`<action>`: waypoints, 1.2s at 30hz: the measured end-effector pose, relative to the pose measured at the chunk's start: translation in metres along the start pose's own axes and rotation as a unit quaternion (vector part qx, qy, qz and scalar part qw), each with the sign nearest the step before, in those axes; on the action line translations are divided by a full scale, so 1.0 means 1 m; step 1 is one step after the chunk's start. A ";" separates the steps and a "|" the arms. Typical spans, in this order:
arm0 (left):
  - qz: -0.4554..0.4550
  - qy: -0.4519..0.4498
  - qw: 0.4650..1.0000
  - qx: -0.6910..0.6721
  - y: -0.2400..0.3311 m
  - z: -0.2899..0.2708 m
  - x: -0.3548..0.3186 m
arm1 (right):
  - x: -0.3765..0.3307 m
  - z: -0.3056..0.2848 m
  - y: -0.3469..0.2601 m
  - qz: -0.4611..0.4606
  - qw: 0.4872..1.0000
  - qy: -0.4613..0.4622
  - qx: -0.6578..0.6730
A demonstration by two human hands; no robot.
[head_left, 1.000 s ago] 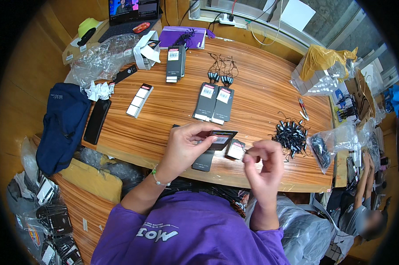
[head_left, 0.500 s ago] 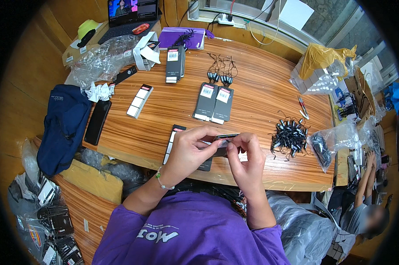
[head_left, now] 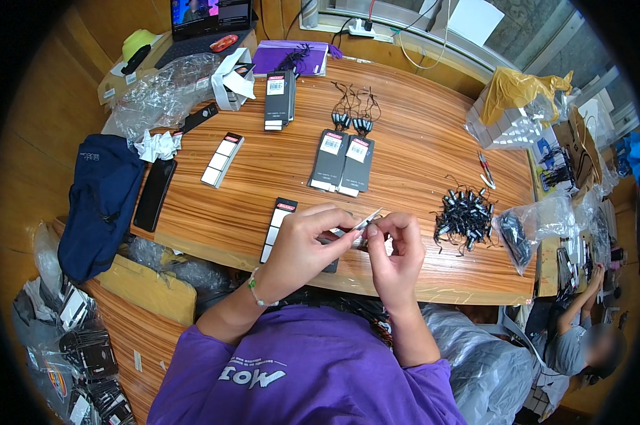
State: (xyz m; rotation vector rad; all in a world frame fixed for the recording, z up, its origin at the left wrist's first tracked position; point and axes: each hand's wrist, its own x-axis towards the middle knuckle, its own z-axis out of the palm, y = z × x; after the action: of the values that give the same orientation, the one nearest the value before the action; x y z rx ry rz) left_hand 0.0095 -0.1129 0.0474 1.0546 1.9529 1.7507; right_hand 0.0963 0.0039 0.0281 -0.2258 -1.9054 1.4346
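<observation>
My left hand (head_left: pixel 307 241) and my right hand (head_left: pixel 393 251) meet over the near edge of the wooden table (head_left: pixel 405 156). Together they pinch a thin flat card (head_left: pixel 362 224), seen almost edge-on, between thumbs and fingertips. A small white sticker seems to sit under my right thumb, though it is too small to tell. A black strip of white labels (head_left: pixel 277 221) lies on the table just left of my left hand. A pile of small black tags with cords (head_left: pixel 464 214) lies right of my right hand.
Two dark packs with labels (head_left: pixel 341 161) lie mid-table, another stack (head_left: pixel 277 99) farther back. A label strip (head_left: pixel 222 159), a phone (head_left: pixel 153 193), a blue bag (head_left: pixel 97 202), plastic bags (head_left: pixel 539 227) and a laptop (head_left: pixel 210 18) surround them. Another person (head_left: pixel 582 340) sits at lower right.
My right hand moved from beside the card up to it, and both hands now hold it together. The card turned from flat-facing to nearly edge-on.
</observation>
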 end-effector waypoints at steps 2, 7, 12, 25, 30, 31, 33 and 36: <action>0.031 -0.003 0.999 0.039 0.000 0.000 -0.001 | -0.002 0.000 0.001 0.043 0.996 0.002 0.072; 0.103 0.002 0.989 0.106 0.006 0.000 0.001 | -0.002 0.000 -0.003 0.085 0.983 0.008 0.161; 0.070 -0.014 0.992 0.107 0.010 -0.001 0.001 | -0.004 -0.005 0.001 0.024 0.999 -0.014 0.034; 0.200 -0.005 0.960 0.195 0.006 0.002 0.001 | -0.005 -0.007 -0.002 0.153 0.950 0.001 0.272; 0.266 0.018 0.921 0.284 0.012 -0.009 0.007 | -0.001 -0.013 -0.009 0.168 0.967 -0.060 0.183; 0.290 0.024 0.906 0.307 0.012 -0.010 0.009 | 0.001 -0.015 -0.010 0.176 0.963 -0.071 0.193; 0.331 0.032 0.879 0.342 0.013 -0.011 0.011 | 0.003 -0.018 -0.009 0.189 0.951 -0.083 0.230; 0.371 0.027 0.849 0.375 0.013 -0.011 0.012 | 0.003 -0.017 -0.003 0.214 0.929 -0.093 0.287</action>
State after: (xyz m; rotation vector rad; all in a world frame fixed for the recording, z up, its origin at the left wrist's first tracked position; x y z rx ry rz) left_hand -0.0016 -0.1126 0.0646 2.2911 2.5467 1.2497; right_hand 0.1057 0.0181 0.0340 -0.2357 -1.5392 2.3134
